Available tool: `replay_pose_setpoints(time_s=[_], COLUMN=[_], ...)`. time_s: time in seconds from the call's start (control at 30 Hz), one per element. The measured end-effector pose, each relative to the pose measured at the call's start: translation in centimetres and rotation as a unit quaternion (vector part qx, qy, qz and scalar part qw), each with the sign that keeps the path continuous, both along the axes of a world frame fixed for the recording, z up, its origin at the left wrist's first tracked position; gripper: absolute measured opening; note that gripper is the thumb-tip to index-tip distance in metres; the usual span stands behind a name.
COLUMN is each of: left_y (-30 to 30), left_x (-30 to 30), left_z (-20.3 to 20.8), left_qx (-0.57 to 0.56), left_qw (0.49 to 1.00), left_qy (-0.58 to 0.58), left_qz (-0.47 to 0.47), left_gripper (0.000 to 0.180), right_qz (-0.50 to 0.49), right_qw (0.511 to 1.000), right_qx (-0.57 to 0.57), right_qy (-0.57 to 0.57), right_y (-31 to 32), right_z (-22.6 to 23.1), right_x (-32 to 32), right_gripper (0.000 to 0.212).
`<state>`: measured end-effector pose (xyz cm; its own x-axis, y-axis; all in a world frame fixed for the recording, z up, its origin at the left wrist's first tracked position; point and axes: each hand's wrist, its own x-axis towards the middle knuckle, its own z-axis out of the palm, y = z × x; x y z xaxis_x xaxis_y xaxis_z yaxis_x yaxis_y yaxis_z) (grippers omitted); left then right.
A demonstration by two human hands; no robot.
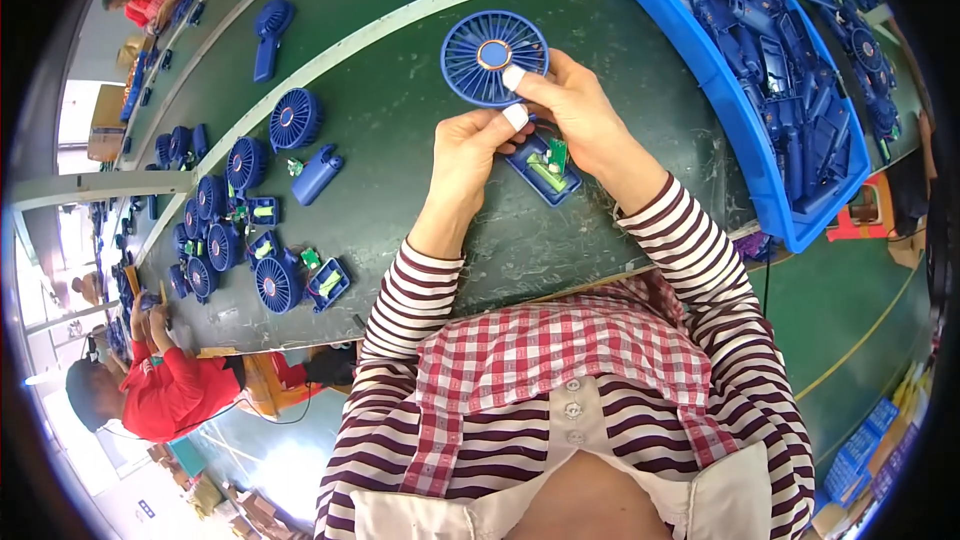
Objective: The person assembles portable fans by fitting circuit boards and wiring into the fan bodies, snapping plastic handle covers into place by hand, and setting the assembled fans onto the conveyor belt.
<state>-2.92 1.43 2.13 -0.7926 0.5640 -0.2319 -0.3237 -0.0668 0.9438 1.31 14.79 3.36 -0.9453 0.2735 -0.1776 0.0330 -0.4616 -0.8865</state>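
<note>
Holding a blue handheld fan (494, 55) at the upper centre of the frame, two bare hands work close together above a dark green tabletop (650, 100). The right hand (580, 105) is clamped on the round fan head, its white-capped thumb lying across the grille beside the hub. The left hand (468, 145), its thumb likewise capped in white, bends its fingers in at the head's lower edge; what it pinches there is partly hidden, so its grip cannot be told. Just below the fingers lies an open blue handle shell (567, 190), exposing a green circuit board (557, 155) and a yellow-green cell (543, 173). At upper right, a blue bin (748, 140) is heaped with blue plastic parts (775, 70). At centre left, further fans (203, 278) form a cluster, some with opened handles; a closed blue handle (317, 175) lies near them. A red-clad co-worker (185, 395) occupies the lower left; a checked apron (560, 350) spans the lower centre.
</note>
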Motion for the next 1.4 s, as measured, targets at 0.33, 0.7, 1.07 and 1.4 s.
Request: replay_pose_setpoints(time_s=[0.33, 0.7, 1.07, 1.4], left_y=[0.0, 0.3, -0.8, -2.3], left_x=[0.0, 0.3, -1.7, 2.7], left_z=[-1.3, -1.6, -0.7, -1.2], left_qx=[-0.023, -0.074, -0.066, -0.379], left_qw=[0.984, 0.978, 0.986, 0.883], left_qy=[-0.007, 0.014, 0.155, 0.275], left_qz=[0.174, 0.194, -0.019, 0.028], left_gripper=[0.017, 0.015, 0.017, 0.047], right_qz=[-0.058, -0.028, 0.046, 0.032], right_qw=[0.778, 0.549, 0.987, 0.991], right_qx=[0.622, 0.828, 0.12, -0.125], right_qy=[0.059, 0.113, -0.101, 0.023], right_y=[-1.0, -1.5, 2.8, 3.2], right_z=[-2.7, -2.8, 0.0, -3.1], right_x=[1.0, 0.2, 0.1, 1.6], right_gripper=[0.03, 0.018, 0.045, 0.035])
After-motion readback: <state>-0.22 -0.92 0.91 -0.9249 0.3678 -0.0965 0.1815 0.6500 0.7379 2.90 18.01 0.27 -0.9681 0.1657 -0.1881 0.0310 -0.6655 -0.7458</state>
